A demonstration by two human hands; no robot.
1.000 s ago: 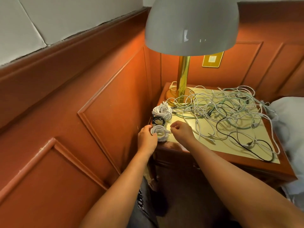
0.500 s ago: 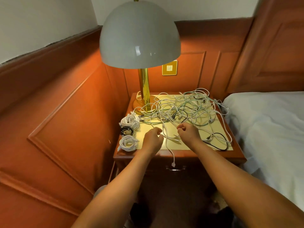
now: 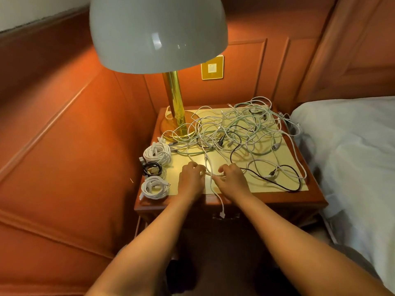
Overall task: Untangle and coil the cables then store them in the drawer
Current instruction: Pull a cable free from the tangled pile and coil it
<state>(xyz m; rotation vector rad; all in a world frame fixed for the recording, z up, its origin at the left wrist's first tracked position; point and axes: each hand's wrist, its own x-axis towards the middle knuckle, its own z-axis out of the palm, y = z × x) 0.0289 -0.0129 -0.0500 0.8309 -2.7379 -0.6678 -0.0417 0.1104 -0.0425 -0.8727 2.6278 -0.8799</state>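
Both hands work one white cable free at the front of the table.

Head view: the left hand (image 3: 190, 178) and right hand (image 3: 232, 178) each pinch the white cable (image 3: 210, 175) in a closed grip, its plug end hanging over the table (image 3: 307, 199) front edge, likely to start a coil. Three finished coils (image 3: 157, 153) sit at centre left; the tangle (image 3: 239, 129) fills the centre, crowding the lamp (image 3: 174, 112). The bed (image 3: 352, 157) hems the right.
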